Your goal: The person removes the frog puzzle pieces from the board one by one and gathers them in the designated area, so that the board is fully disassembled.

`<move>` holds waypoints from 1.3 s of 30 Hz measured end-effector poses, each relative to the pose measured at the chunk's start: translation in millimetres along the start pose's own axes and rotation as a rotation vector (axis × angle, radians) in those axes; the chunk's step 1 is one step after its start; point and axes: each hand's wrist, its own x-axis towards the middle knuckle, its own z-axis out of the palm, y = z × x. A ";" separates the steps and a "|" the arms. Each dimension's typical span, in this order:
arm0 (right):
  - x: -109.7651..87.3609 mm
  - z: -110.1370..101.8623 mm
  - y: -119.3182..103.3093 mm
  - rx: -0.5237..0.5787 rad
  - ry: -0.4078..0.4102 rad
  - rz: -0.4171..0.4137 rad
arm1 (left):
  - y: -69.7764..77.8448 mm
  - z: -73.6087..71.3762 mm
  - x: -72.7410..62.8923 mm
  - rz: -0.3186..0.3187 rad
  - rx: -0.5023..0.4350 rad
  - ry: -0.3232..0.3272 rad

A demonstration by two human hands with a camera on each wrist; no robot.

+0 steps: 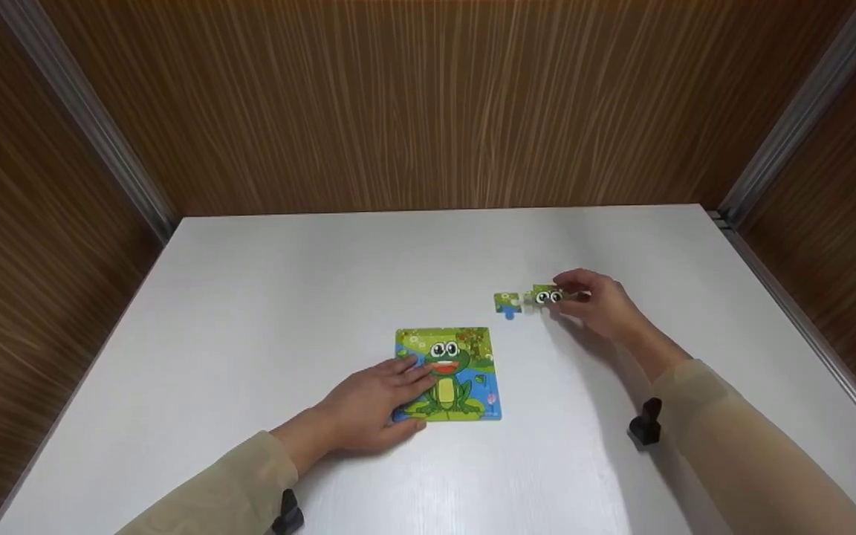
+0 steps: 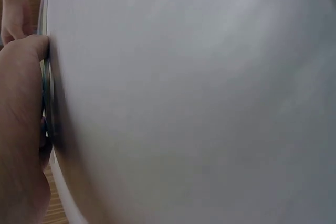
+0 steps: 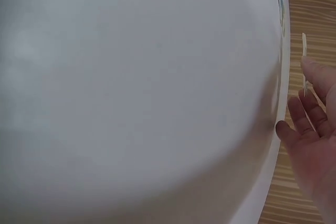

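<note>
A square frog puzzle board [image 1: 472,371] lies flat near the middle of the table. My left hand [image 1: 376,401] rests on its left side, fingers stretched across the picture and thumb along the near edge. The board appears edge-on beside that hand [image 2: 21,98] in the left wrist view. Further back and to the right, my right hand [image 1: 599,301] pinches a puzzle piece [image 1: 545,296] showing two frog eyes; it is a thin edge above the table in the right wrist view. Just left of it lies a green and blue puzzle piece [image 1: 507,302] with a tab pointing toward me.
The white table [image 1: 287,297] is enclosed by wood-grain panels [image 1: 428,104] at the back and both sides. Metal rails [image 1: 93,111] run along the panel corners. A small black clip [image 1: 646,422] sits at the right sleeve, and another [image 1: 289,513] at the left.
</note>
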 end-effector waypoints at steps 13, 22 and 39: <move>-3.8 -11.1 11.1 -0.058 0.019 0.057 | 3.3 -1.2 7.4 0.019 0.034 -0.005; -5.9 -13.5 15.9 -0.061 0.022 0.058 | 5.1 -8.5 13.2 0.033 0.036 -0.013; 5.4 -0.5 17.8 -0.037 0.012 0.065 | -1.8 -19.3 5.9 -0.022 0.018 0.054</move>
